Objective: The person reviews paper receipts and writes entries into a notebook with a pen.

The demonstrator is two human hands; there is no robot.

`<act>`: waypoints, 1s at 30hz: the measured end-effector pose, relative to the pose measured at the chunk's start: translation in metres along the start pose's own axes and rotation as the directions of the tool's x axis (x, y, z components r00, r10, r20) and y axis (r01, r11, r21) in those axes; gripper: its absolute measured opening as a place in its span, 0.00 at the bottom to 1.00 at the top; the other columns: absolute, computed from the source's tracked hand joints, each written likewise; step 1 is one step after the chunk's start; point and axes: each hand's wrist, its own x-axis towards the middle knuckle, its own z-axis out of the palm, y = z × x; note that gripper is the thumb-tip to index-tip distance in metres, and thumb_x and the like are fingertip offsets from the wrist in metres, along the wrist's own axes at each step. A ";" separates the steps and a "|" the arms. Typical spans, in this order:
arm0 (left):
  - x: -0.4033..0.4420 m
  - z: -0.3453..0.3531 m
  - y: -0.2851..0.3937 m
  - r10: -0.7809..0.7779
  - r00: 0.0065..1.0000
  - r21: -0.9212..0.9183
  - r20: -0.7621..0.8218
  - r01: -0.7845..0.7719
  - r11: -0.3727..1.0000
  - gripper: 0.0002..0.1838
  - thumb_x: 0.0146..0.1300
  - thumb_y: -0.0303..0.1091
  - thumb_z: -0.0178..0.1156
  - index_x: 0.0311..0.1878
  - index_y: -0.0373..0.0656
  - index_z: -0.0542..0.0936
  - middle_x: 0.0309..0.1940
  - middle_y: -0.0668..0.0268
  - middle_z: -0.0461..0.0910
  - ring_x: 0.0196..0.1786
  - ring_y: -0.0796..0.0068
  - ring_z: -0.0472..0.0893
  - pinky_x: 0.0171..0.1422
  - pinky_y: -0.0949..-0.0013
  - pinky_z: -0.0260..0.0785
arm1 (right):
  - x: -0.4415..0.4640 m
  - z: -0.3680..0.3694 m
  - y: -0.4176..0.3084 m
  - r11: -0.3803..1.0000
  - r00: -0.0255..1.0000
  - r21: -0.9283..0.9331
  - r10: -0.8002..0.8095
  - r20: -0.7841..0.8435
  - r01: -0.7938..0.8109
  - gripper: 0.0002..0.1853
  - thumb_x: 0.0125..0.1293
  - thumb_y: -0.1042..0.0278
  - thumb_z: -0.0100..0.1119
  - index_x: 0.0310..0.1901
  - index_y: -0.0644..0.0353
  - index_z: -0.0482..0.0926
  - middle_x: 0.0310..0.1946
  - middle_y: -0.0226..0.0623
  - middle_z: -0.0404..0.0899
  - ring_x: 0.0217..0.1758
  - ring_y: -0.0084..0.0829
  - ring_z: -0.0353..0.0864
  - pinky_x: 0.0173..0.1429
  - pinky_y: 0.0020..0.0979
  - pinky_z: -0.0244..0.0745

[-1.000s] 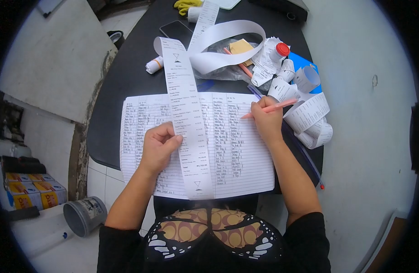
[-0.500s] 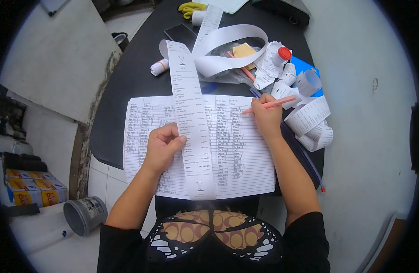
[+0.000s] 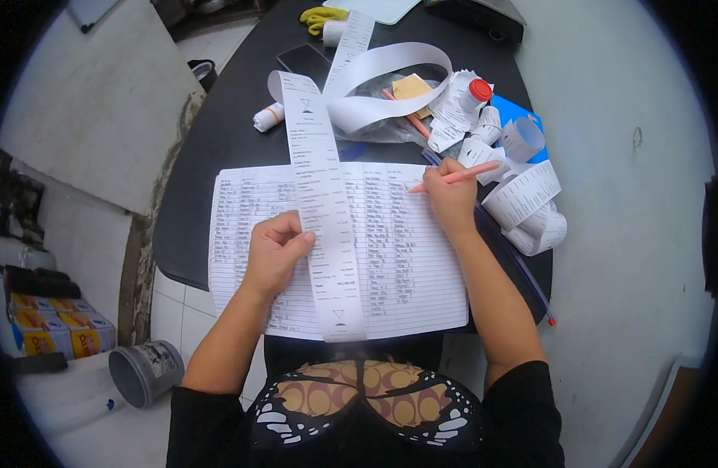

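An open lined notebook with handwritten columns lies at the table's near edge. Down its middle runs a long printed receipt, which hides part of the pages. My left hand rests on the left page and pinches the receipt's left edge between thumb and fingers. Over the upper part of the right page, my right hand is closed around a pink pen. The pen's tip is at the handwriting; whether it touches the paper I cannot tell. Beyond the notebook, the receipt strip curls into a wide loop.
Curled receipts pile up on the right, by a red-capped bottle and a blue sheet. A phone, a small paper roll and yellow gloves lie farther back. A grey bucket is on the floor.
The whole view has shifted slightly, with the table things appearing a little to the left. Both hands keep the same holds on the receipt and the pen.
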 end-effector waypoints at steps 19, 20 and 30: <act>0.001 0.000 0.001 -0.003 1.000 -0.006 0.003 0.003 1.000 0.03 0.57 0.21 0.57 0.28 0.37 0.77 0.33 0.66 0.80 0.36 0.82 0.76 0.45 0.75 0.67 | -0.001 0.002 -0.005 0.996 1.000 -0.086 -0.026 0.003 0.026 0.15 0.55 0.74 0.57 0.16 0.60 0.63 0.12 0.26 0.65 0.17 0.16 0.62 0.23 0.23 0.59; 0.001 0.000 0.001 0.000 1.000 -0.005 0.005 0.000 1.000 0.03 0.57 0.21 0.57 0.28 0.37 0.77 0.33 0.66 0.80 0.36 0.82 0.76 0.45 0.75 0.67 | -0.001 0.002 -0.006 0.994 1.000 -0.103 -0.021 0.002 0.021 0.15 0.56 0.74 0.57 0.16 0.60 0.63 0.12 0.26 0.65 0.17 0.16 0.63 0.23 0.23 0.59; 0.001 0.002 0.002 0.000 1.000 0.004 0.006 0.000 1.000 0.03 0.57 0.22 0.58 0.28 0.37 0.77 0.33 0.66 0.80 0.36 0.81 0.76 0.45 0.75 0.67 | -0.001 0.001 -0.008 0.989 0.999 -0.142 -0.035 0.022 0.038 0.13 0.53 0.72 0.55 0.15 0.62 0.65 0.12 0.39 0.75 0.18 0.28 0.78 0.26 0.30 0.70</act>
